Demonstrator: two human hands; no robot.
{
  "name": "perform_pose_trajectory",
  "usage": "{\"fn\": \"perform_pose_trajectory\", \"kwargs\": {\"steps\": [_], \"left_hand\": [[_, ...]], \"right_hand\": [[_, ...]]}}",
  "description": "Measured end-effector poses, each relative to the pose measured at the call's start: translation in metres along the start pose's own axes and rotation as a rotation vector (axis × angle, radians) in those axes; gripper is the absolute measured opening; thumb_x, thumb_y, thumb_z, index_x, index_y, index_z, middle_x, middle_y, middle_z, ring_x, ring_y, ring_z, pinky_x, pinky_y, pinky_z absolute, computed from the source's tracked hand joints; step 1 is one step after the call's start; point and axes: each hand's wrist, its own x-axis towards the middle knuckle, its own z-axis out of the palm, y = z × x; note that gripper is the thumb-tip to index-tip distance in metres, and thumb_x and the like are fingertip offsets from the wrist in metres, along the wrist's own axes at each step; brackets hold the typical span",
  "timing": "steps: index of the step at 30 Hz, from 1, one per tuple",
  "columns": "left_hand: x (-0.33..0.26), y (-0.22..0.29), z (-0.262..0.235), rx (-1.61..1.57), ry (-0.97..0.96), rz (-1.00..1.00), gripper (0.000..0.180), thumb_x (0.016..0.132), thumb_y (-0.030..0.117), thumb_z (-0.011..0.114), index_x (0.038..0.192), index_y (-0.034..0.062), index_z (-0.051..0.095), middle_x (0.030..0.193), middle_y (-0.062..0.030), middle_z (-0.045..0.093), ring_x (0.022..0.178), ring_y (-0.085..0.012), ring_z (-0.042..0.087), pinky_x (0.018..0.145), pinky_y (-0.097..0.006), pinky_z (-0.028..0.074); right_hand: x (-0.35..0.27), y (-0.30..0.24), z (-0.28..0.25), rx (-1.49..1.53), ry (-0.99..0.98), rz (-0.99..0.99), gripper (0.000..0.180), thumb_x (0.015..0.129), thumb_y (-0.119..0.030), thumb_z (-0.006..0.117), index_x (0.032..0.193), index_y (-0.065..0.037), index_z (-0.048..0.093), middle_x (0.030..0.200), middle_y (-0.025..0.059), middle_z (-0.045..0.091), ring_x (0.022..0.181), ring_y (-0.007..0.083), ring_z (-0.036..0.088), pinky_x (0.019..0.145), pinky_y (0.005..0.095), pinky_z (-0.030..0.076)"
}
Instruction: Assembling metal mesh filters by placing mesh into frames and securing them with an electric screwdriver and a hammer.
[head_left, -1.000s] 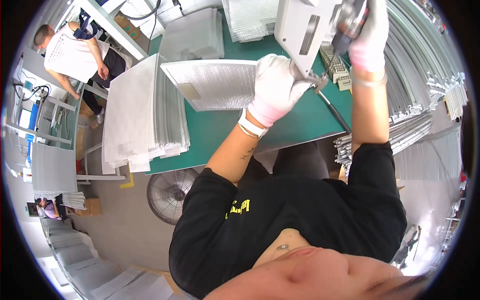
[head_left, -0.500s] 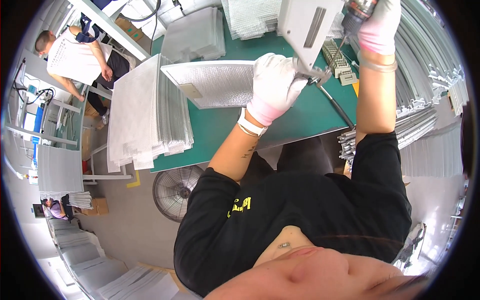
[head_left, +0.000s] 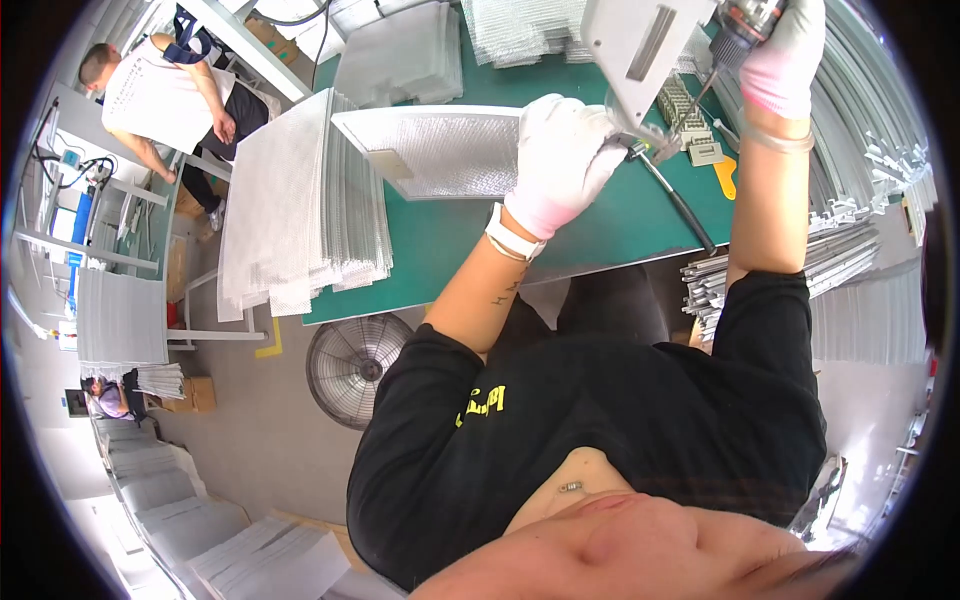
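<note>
My left hand point(head_left: 562, 165), in a white and pink glove, is closed on the right end of a silver framed panel point(head_left: 455, 150) with a textured sheet inside. The panel leans tilted above the green table point(head_left: 630, 235). My gloved right hand point(head_left: 795, 60) is wrapped round a power screwdriver point(head_left: 748, 28) at the upper right, its long bit slanting down to the left. Between my hands stands a light grey metal fixture point(head_left: 640, 60) with a slot, partly cut off above. My left fingertips are close to its lower end; whether they touch it is hidden.
A hammer point(head_left: 685, 210) lies near the table's front edge. Beside it are a row of small beige parts point(head_left: 690, 120) and a yellow piece point(head_left: 725, 177). Mesh sheets point(head_left: 300, 215) are stacked at left, metal strips point(head_left: 850, 100) at right. A floor fan point(head_left: 360, 370) stands below; another person point(head_left: 165, 110) works at far left.
The view has shifted slightly, so the table things appear a little further right and up. Both hands keep their holds on the panel and the screwdriver.
</note>
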Motion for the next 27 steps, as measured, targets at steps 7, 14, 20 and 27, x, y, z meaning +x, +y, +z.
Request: {"fn": "perform_pose_trajectory", "kwargs": {"steps": [7,14,20,27], "left_hand": [[0.006,-0.003,-0.015,-0.045,-0.02,-0.03,0.019,0.082,0.029,0.066,0.089,0.0118,0.065,0.078,-0.0063,0.058,0.077,-0.0289,0.054,0.078,-0.043,0.041],[0.014,-0.007,0.0,-0.086,-0.065,-0.059,0.022,0.082,0.033,0.067,0.087,0.0117,0.065,0.079,-0.0065,0.06,0.078,-0.0286,0.055,0.077,-0.043,0.042],[0.006,-0.024,-0.006,0.004,0.004,0.013,0.032,0.083,0.04,0.068,0.088,0.0089,0.064,0.08,-0.0083,0.06,0.077,-0.0294,0.055,0.076,-0.043,0.042],[0.014,-0.017,-0.005,-0.025,-0.093,0.044,0.026,0.075,0.024,0.075,0.086,0.0056,0.061,0.085,-0.0118,0.058,0.078,-0.0337,0.055,0.073,-0.045,0.043]], "right_hand": [[-0.034,0.038,-0.014,0.012,0.038,0.226,0.038,0.102,-0.048,0.053,0.114,-0.012,0.061,0.077,-0.0022,0.061,0.057,0.0088,0.056,0.048,0.0215,0.045],[-0.007,0.004,0.001,-0.009,0.167,0.055,0.032,0.1,-0.043,0.058,0.113,-0.014,0.059,0.078,-0.0013,0.064,0.055,0.008,0.056,0.048,0.0209,0.046],[-0.032,0.05,-0.038,-0.01,-0.056,0.181,0.035,0.101,-0.045,0.056,0.113,-0.012,0.061,0.075,-0.0014,0.061,0.057,0.0096,0.055,0.049,0.0233,0.044],[-0.004,0.013,-0.014,-0.036,0.057,0.044,0.031,0.102,-0.042,0.056,0.109,-0.012,0.062,0.08,0.0002,0.065,0.058,0.009,0.057,0.05,0.0216,0.046]]}}
